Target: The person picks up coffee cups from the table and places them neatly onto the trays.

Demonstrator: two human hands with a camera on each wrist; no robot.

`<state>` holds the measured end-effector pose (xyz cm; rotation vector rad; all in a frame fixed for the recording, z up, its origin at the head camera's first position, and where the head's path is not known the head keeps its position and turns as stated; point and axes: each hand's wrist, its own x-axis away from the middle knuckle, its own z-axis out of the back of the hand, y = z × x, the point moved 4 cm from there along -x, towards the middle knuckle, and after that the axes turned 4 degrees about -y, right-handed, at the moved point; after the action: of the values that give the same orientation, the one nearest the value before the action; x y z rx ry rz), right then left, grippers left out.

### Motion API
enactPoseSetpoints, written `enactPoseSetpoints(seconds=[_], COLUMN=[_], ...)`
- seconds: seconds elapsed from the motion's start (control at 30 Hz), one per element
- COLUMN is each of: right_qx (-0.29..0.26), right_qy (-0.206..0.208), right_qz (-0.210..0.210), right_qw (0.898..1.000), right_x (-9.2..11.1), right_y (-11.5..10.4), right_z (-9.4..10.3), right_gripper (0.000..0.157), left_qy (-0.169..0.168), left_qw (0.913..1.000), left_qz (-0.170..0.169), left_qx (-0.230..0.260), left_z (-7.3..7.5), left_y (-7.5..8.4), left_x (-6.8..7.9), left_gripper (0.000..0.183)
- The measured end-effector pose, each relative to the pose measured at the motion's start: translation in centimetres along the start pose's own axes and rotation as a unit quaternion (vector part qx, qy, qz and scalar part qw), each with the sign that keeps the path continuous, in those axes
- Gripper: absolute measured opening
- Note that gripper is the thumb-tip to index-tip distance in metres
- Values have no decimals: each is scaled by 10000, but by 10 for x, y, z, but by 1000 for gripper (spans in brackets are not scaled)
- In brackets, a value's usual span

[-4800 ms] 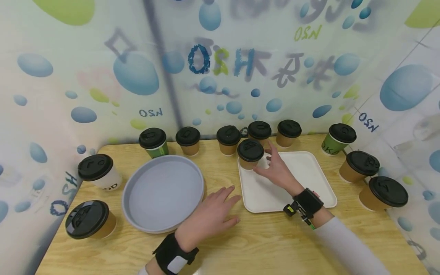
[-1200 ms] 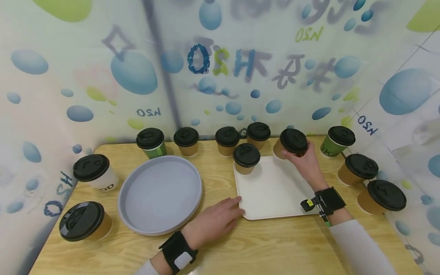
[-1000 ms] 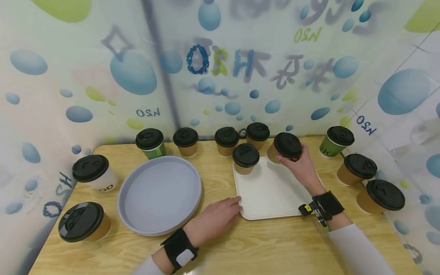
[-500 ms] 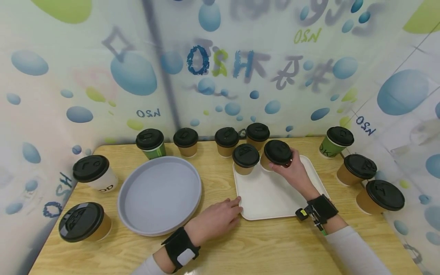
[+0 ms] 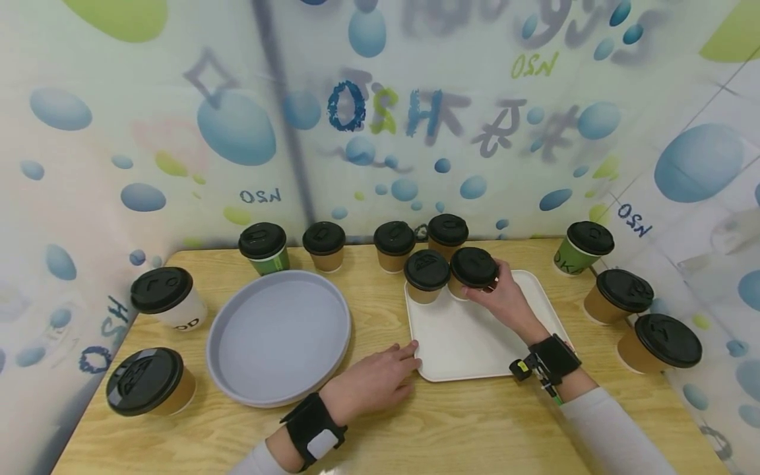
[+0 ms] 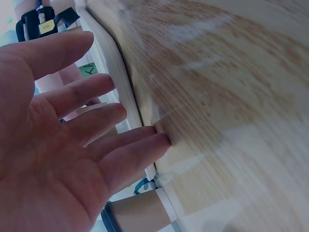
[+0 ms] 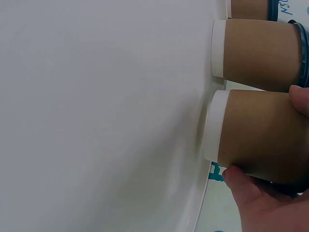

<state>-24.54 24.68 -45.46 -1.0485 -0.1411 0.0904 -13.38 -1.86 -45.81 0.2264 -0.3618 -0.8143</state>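
Right hand [image 5: 505,300] first: I have its thumb and fingers curled round a brown paper cup [image 5: 456,286] with a black lid [image 5: 474,264], holding it at the far side of the white tray [image 5: 463,340], just beside another lidded cup [image 5: 426,277]. On the right wrist feed a narrow gap shows between the two cup walls, and the held one leans slightly; I can't tell whether its base rests on the tray or hangs just above. My guess is that it is light, its thin wall stiff enough for a gentle grip but ready to dent under a hard squeeze. Whether anything is inside, I can't see. I'd take hold of the brown body below the lid, where paper should give more friction; the smooth lid looks likelier to slip or pop off. As for the left hand [image 5: 374,379], its fingers are loosely extended, grasping nothing, with the fingertips at the tray's left rim, towards the near corner; how firmly they press, I can't judge from here.
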Motion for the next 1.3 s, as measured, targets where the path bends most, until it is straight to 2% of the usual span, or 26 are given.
enactPoseSetpoints(seconds=[0.23, 0.83, 1.3], right_qx=[159, 307, 210], right_qy=[-68, -107, -164], right_qz=[-227, -481, -434], right_qw=[9996, 9983, 9987], right_x=[-2, -4, -5], right_y=[5, 8, 8], right_z=[-1, 2, 0], right_gripper=[104, 107, 108], left_qy=[-19, -109, -169], left_qw=[10000, 9999, 9998], left_qz=[-49, -30, 27], left_qx=[33, 108, 110], left_z=[0, 0, -2], left_y=[0, 0, -1], left_x=[-1, 1, -1], left_gripper=[39, 40, 40])
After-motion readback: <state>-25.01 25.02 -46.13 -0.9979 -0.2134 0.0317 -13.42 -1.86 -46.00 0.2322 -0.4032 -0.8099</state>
